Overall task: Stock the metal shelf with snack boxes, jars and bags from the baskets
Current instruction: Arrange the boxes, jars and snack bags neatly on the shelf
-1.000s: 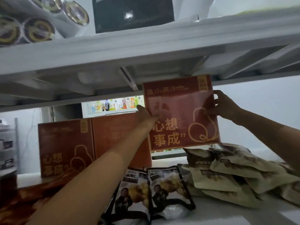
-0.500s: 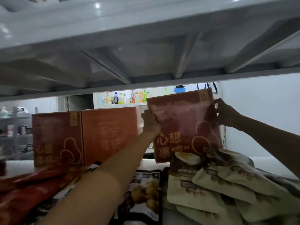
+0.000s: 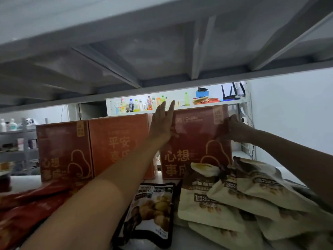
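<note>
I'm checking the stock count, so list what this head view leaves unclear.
- Right red box: base hidden by beige bags; set down or not, unclear.
- Right hand: fingers hidden behind the box's edge.
- Middle red box: lower print covered by the left forearm.
- Red bags: blurred, cut off at left.
</note>
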